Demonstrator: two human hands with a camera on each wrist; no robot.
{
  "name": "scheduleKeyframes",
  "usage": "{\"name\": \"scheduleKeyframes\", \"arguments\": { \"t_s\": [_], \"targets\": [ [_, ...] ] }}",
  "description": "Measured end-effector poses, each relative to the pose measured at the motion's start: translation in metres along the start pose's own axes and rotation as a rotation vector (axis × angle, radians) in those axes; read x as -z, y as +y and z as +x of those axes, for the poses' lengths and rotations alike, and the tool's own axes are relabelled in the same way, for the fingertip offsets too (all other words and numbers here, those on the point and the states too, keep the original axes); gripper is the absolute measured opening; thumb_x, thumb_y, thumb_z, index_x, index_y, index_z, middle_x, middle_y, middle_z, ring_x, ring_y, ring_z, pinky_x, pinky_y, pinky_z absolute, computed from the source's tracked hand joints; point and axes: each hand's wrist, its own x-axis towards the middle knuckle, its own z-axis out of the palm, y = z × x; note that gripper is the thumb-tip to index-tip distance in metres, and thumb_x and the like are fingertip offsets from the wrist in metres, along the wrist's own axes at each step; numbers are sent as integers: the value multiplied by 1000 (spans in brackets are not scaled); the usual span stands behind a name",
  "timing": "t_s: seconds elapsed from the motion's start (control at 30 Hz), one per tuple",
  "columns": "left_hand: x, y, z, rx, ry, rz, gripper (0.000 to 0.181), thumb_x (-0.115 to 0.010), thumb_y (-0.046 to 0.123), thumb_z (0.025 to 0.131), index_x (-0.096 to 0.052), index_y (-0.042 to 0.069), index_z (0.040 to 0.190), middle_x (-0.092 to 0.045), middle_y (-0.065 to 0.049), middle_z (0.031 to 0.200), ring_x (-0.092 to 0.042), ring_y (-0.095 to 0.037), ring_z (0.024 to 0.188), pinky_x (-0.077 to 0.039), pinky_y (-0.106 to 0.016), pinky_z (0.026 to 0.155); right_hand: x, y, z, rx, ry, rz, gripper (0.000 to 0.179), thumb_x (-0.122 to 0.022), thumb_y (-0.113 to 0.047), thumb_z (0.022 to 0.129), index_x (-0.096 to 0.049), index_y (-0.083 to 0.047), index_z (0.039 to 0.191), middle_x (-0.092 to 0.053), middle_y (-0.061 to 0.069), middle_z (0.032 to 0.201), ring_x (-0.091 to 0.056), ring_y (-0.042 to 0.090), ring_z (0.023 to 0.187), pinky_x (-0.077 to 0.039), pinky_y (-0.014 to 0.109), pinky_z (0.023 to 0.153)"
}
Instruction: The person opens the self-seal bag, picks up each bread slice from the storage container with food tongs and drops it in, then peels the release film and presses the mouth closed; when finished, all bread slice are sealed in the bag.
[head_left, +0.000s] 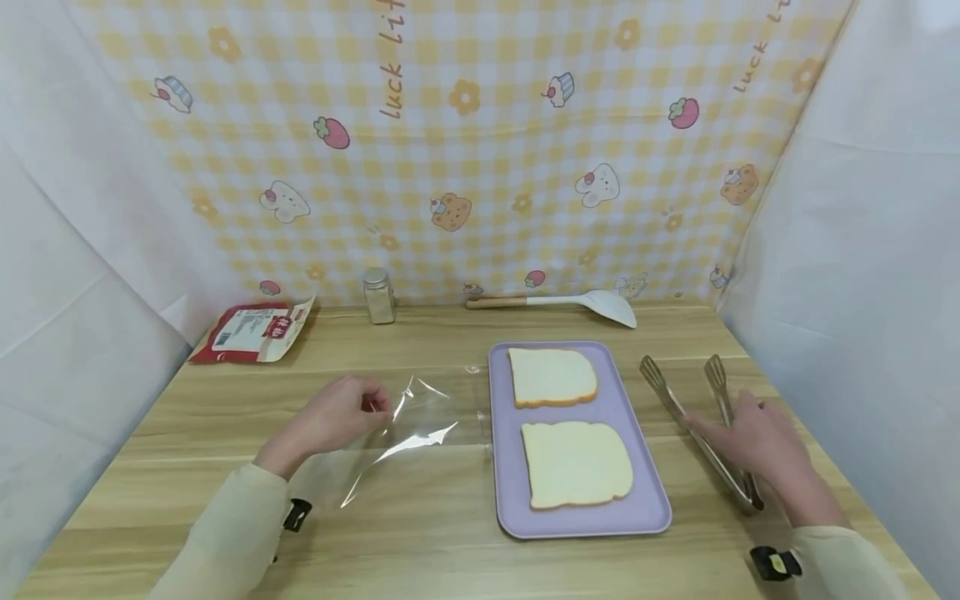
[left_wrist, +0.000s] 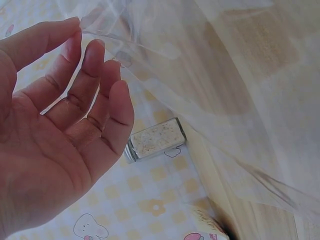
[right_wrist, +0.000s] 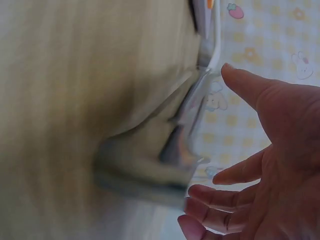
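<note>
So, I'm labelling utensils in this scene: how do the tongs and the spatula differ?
The tongs have two spread arms; the spatula has one straight shaft.
The tongs look metallic throughout; the spatula is white with a wood-toned handle.
The tongs end in two slotted tips; the spatula ends in one broad head.
Both are long and slender, with flattened ends.

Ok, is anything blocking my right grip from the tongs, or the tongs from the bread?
Nothing visible stands between your right grip and the tongs, though whether they touch is unclear. Between the tongs and the bread slices, only the raised rim of the purple tray shows.
</note>
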Motion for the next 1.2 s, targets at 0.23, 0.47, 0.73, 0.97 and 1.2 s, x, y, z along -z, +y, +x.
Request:
{"name": "scheduleKeyframes", "arguments": {
  "t_s": [0.23, 0.47, 0.73, 0.97, 1.2],
  "targets": [
    [0, -4, -1, -12, 17, 14, 5, -69, 12, 93, -72, 12, 89, -68, 2, 83, -58, -13, 78, -48, -30, 72, -6, 5, 3, 13, -38, 40, 82, -60, -72, 97, -54, 10, 104, -63, 28, 91, -62, 33, 76, -53, 44, 61],
    [1, -4, -4, -11, 10, -1, 4, -70, 12, 93, -73, 10, 92, -69, 2, 85, -60, -12, 80, -49, -29, 73, -9, 3, 7, 14, -66, 49, 82, -66, -68, 94, -56, 13, 104, -64, 22, 85, -61, 29, 71, -51, 39, 56],
    [0, -6, -4, -26, 11, 1, 6, -71, 15, 94, -73, 10, 92, -70, 3, 85, -60, -12, 81, -49, -28, 73, -11, 4, 4, -32, -71, 73, 59, -66, -58, 96, -53, -1, 87, -57, 13, 76, -56, 26, 68, -48, 37, 54],
    [0, -6, -4, -41, 27, 10, 4, -70, 13, 93, -73, 12, 91, -69, 3, 84, -59, -10, 80, -48, -27, 72, -10, 10, -1, -59, 6, 123, 49, -62, -44, 98, -53, 3, 92, -55, 13, 75, -53, 26, 66, -44, 37, 53],
    [0, -7, -5, -44, 26, 22, 4, -72, 14, 93, -73, 11, 91, -69, 3, 84, -58, -10, 79, -48, -29, 71, -6, 13, -6, 16, 101, 191, 63, -49, -39, 108, -48, 20, 131, -64, 22, 87, -56, 25, 68, -45, 37, 54]
  ]
}}
